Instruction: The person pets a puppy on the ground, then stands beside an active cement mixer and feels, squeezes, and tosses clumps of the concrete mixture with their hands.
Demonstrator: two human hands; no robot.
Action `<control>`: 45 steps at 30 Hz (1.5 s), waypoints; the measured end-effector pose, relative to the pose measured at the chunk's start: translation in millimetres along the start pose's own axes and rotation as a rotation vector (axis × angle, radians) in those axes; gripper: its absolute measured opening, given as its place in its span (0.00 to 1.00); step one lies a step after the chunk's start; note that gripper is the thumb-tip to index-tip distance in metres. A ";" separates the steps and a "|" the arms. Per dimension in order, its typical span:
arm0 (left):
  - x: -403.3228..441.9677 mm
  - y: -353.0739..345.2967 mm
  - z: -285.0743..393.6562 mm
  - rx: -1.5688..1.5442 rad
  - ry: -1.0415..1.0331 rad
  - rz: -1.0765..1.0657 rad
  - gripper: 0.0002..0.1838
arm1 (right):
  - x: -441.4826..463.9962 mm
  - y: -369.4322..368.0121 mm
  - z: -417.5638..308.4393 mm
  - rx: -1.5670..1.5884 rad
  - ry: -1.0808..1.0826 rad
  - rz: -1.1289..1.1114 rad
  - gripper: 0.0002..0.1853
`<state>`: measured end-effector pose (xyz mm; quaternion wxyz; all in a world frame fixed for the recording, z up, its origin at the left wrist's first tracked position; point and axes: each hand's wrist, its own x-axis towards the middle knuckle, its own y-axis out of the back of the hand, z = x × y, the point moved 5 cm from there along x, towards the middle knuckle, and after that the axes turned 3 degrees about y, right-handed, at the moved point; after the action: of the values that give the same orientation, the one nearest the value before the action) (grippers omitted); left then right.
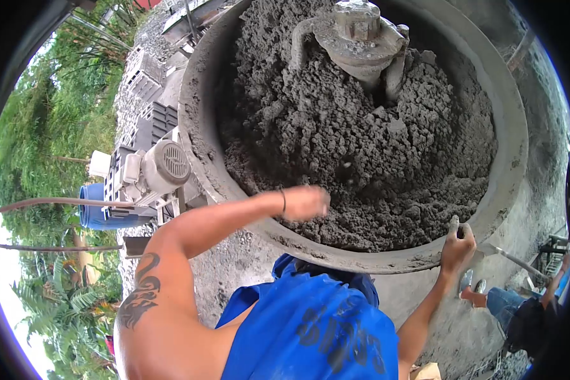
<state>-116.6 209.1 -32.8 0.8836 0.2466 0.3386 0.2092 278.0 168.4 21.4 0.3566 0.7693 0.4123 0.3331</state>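
Observation:
A round metal mixer drum (513, 136) holds coarse grey mortar (335, 126) around a mortar-caked central hub (361, 38) with curved arms. Over the near left part of the mortar is my left hand (305, 202), slightly blurred, its fingers curled together; whatever they may hold is hidden. A dark band circles that wrist. My right hand (458, 248) is at the drum's near right rim, fingers bent, with a grey tip or lump at its top that I cannot tell apart from a mortar-coated finger. A small pale speck shows above the mortar.
Left of the drum are a motor (171, 166), a blue barrel (94, 206) and stacked grey blocks (144, 76). At the lower right, another person (506, 307) is beside a long-handled tool (519, 261). Green plants fill the far left.

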 end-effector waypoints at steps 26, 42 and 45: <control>-454.1 201.7 -108.1 -1.127 -0.176 2.112 0.27 | -15.8 -5.7 -38.9 -0.248 0.159 -0.132 0.19; -189.4 192.3 -112.8 0.350 0.369 1.489 0.28 | -26.6 -2.6 -116.7 -0.280 0.084 -0.183 0.16; -196.2 223.0 -122.5 0.434 0.504 1.614 0.40 | -33.0 -4.7 -133.9 -0.257 0.063 -0.153 0.16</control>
<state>-381.8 316.2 113.7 0.2976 0.5204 0.2782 0.7505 153.6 178.3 80.4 0.4633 0.6729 0.4347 0.3789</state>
